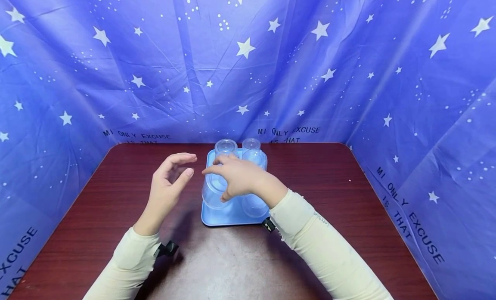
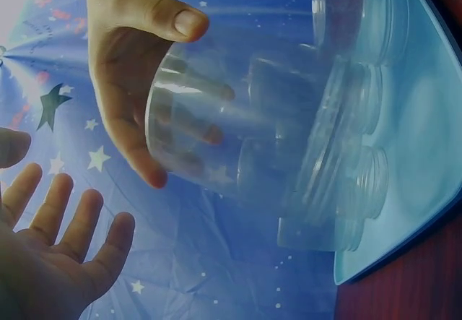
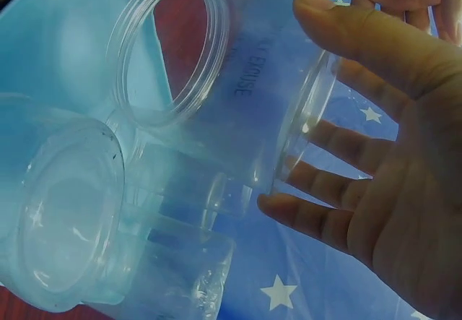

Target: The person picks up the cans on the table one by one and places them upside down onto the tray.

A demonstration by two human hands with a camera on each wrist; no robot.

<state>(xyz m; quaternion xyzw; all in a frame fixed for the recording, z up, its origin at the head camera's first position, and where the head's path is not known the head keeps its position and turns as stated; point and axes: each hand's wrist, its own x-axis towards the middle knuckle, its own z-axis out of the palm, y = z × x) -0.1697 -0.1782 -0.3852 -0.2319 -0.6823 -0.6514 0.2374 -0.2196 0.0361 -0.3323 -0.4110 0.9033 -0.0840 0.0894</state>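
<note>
My right hand (image 1: 246, 176) grips a clear plastic jar (image 1: 212, 197) around its base end, thumb on one side and fingers on the other. In the right wrist view the jar's threaded mouth faces the light blue tray (image 1: 232, 219), and the jar looks tilted. Whether its rim touches the tray I cannot tell. My left hand (image 1: 167, 184) is raised to the left of the tray, fingers loosely bent, holding nothing. Several other clear jars stand on the tray, among them a far-left jar (image 1: 226, 146), a far-right jar (image 1: 251, 143) and a near-right jar (image 1: 253, 207), partly hidden by my right hand.
The tray sits on a dark red wooden table (image 1: 310, 248), toward its far side. Blue star-printed cloth (image 1: 166, 76) hangs behind and on both sides. Dark wrist mounts (image 1: 268, 224) show at both cuffs.
</note>
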